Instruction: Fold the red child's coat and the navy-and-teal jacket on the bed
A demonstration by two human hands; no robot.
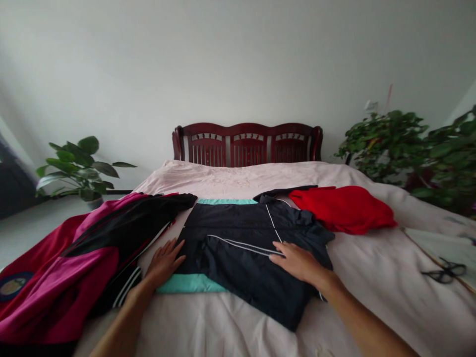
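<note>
A dark navy jacket (230, 218) with white piping and turquoise bands lies spread on the bed in front of me. One sleeve (256, 282) is folded across its body, and the cuff end hangs toward the near side. My left hand (165, 263) rests on the jacket's left edge, fingers spread, just above the near turquoise band (189, 283). On the right, my right hand (295, 260) lies over the sleeve's white stripes near the shoulder, its fingers extended and slightly apart. Neither hand grips the cloth.
Pink, black and red garments (89, 267) are heaped at the left. Folded red clothing (345, 208) lies behind the jacket on the right, with black glasses (444, 271) nearer the edge. Beyond stand a wooden headboard (247, 131) and potted plants (80, 166) on either side.
</note>
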